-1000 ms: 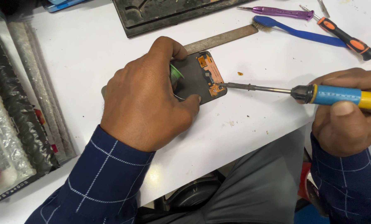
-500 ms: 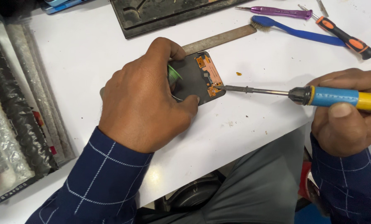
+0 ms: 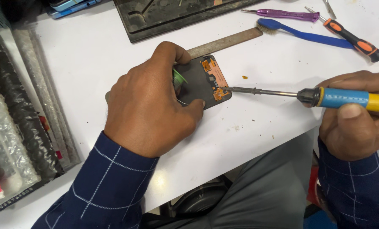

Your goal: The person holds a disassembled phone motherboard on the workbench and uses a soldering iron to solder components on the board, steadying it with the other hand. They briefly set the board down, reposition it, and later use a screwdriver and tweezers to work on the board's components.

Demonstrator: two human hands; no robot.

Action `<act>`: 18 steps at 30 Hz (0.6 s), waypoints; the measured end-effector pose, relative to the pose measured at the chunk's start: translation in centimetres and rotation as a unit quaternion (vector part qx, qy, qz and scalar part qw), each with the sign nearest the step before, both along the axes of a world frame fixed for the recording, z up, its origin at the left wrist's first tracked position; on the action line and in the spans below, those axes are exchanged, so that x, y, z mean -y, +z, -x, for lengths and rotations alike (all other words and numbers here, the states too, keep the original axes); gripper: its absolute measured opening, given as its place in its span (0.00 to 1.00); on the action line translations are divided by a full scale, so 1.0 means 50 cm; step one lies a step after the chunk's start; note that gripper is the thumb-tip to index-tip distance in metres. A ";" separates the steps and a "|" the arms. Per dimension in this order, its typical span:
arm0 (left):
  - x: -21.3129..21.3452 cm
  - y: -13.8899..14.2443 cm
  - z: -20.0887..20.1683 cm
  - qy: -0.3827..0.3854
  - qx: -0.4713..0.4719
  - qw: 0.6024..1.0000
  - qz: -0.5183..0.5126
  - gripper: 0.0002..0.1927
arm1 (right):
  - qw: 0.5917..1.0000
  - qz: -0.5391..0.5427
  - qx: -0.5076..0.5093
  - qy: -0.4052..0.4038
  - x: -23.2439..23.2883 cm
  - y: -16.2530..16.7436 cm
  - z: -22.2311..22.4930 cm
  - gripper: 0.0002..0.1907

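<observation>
Two hands work at a white table that fills most of the view; a dark moulded tray lies along its far edge, and strips of bubble wrap lie in a holder at the left; the left hand, in a dark blue checked sleeve, lies palm down over a small dark phone assembly at the middle of the table, fingers curled around it and thumb tip pressed on its near edge, so it is pinned flat; the right hand is closed in a full grip around the blue and yellow handle of a soldering iron (the thumb lies along the underside), which lies nearly level, pointing left; a worn metal ruler runs slantwise from behind the left hand's fingers; a blue-handled brush, an orange and black screwdriver and a purple tool lie well apart at the far right; the iron's thin tip touches the orange flex strip at the assembly's right edge; a tiny orange scrap lies just beside it.
</observation>
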State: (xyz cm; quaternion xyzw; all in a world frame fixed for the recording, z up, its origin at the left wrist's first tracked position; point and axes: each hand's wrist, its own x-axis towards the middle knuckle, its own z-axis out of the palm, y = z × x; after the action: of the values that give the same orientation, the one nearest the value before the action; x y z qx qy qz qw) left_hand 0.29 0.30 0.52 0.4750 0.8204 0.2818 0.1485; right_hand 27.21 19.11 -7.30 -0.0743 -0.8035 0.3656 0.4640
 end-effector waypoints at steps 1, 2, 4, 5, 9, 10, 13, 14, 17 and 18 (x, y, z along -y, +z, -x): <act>0.000 0.000 0.000 0.001 0.000 1.000 0.003 0.31 | 1.000 0.003 0.000 -0.003 0.002 -0.002 -0.001 0.16; 0.000 0.000 0.000 0.000 0.000 1.000 0.001 0.31 | 1.000 0.005 0.000 -0.006 0.003 -0.003 -0.002 0.16; 0.000 -0.001 -0.001 -0.002 0.000 1.000 -0.003 0.30 | 1.000 0.019 -0.018 0.003 0.007 -0.007 -0.005 0.16; 0.000 -0.001 -0.001 -0.001 0.005 1.000 0.006 0.30 | 0.999 0.022 -0.023 0.006 0.007 -0.008 -0.006 0.16; 0.001 -0.002 -0.001 0.000 0.008 1.000 0.000 0.30 | 0.999 0.028 -0.027 -0.001 0.008 -0.010 -0.006 0.16; 0.001 -0.003 -0.001 -0.001 0.004 1.000 -0.011 0.30 | 0.999 0.030 -0.029 -0.002 0.009 -0.011 -0.006 0.16; 0.001 -0.003 0.000 -0.003 -0.004 1.000 -0.017 0.30 | 0.999 0.026 -0.028 -0.003 0.011 -0.012 -0.006 0.16; 0.002 -0.003 0.000 -0.003 -0.004 1.000 -0.018 0.30 | 0.999 0.022 -0.026 -0.003 0.011 -0.012 -0.006 0.16; 0.001 -0.003 -0.001 -0.002 0.003 1.000 -0.010 0.30 | 1.000 0.016 -0.022 0.002 0.007 -0.010 -0.005 0.16; 0.001 -0.003 0.000 -0.001 0.008 1.000 -0.001 0.30 | 1.000 0.018 -0.023 0.004 0.006 -0.010 -0.005 0.16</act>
State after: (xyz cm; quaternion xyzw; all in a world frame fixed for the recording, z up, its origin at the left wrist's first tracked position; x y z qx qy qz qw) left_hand 0.31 0.26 0.37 0.4736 0.8185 0.2862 0.1547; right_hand 27.46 18.80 -7.80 -0.0709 -0.7864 0.3830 0.4795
